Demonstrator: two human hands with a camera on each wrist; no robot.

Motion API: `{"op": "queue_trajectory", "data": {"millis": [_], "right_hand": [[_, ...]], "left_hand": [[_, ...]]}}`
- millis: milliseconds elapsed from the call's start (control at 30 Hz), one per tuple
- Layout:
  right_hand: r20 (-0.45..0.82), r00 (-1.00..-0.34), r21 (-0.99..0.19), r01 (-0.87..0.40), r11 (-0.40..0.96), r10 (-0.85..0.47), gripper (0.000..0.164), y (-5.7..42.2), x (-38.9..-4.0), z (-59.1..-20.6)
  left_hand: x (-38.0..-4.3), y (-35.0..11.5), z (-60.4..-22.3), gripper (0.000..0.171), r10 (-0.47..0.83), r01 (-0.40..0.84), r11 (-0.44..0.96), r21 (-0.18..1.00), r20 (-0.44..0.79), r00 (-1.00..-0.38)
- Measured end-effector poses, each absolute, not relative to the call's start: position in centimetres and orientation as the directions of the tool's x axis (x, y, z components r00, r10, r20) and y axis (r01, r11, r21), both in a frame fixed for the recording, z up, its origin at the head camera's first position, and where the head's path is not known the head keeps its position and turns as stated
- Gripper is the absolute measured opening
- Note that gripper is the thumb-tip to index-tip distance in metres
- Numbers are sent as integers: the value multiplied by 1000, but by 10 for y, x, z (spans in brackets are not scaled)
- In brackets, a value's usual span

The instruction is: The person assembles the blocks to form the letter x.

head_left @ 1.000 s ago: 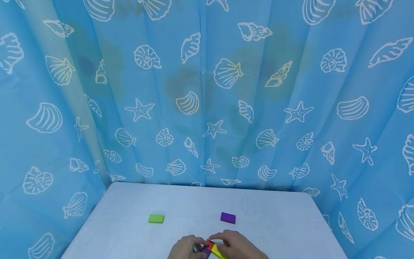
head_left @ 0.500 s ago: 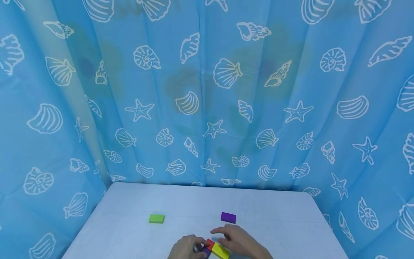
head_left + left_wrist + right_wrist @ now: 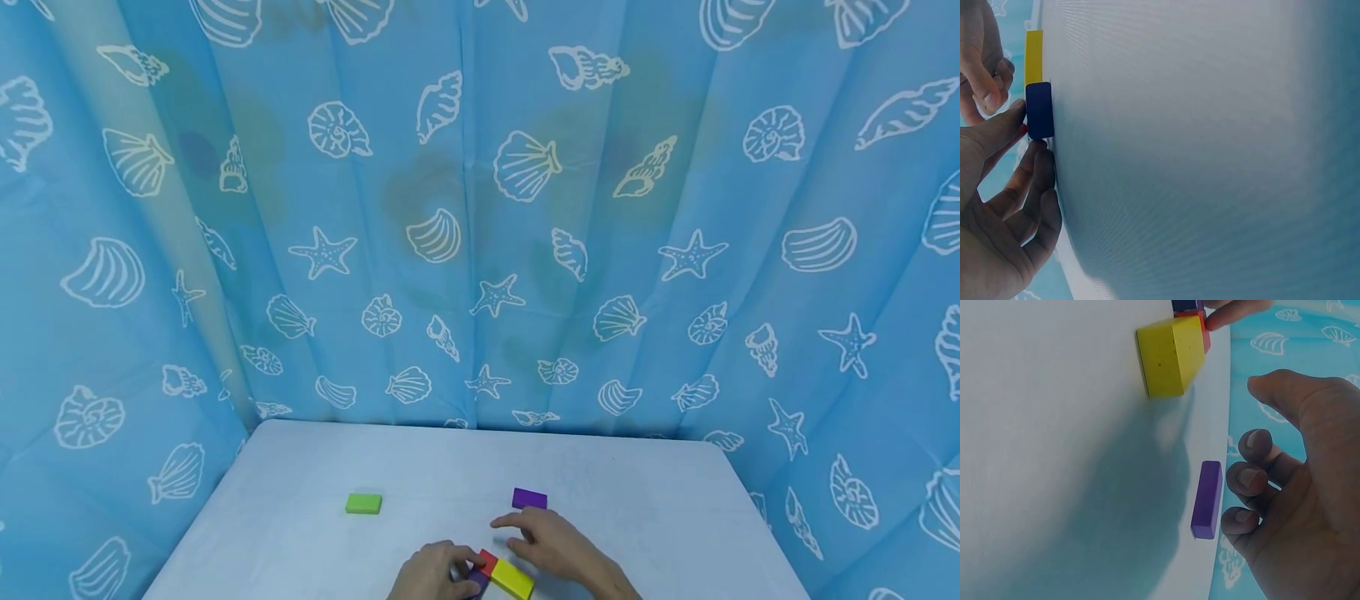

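At the near edge of the head view, my left hand (image 3: 433, 571) pinches a dark blue block (image 3: 1039, 111) between thumb and fingers. A fingertip of the same hand also touches a red block (image 3: 487, 563), which sits against the dark blue one. Joined at an angle is a yellow block (image 3: 513, 579), lying flat with its end at the red block. My right hand (image 3: 558, 546) hovers empty over the table beyond the yellow block, index finger extended, the other fingers loosely bent. Just past its knuckles lies a purple block (image 3: 530, 498), partly overlapped by the hand in the head view.
A light green block (image 3: 363, 503) lies by itself on the left part of the white table (image 3: 300, 467). Behind the table and at both sides hangs a blue curtain (image 3: 480, 200) printed with white seashells.
My right hand has let go of the yellow block and moved up and away, toward the purple block. My left hand has stayed in place on the dark blue and red blocks.
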State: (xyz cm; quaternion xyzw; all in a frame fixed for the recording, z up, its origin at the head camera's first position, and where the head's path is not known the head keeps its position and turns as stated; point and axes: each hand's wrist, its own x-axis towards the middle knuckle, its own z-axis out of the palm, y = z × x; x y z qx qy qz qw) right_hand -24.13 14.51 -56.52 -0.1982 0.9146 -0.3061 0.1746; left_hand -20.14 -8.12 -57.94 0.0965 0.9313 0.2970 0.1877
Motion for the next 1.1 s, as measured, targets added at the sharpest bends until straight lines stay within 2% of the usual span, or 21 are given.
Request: {"op": "queue_trajectory", "data": {"millis": [1100], "right_hand": [[-91,-918,-570,-269,776,-385,35,162,-271,-572]], "left_hand": [[-202,-79,-578,21,257,-17,780,625,-345,-903]]}}
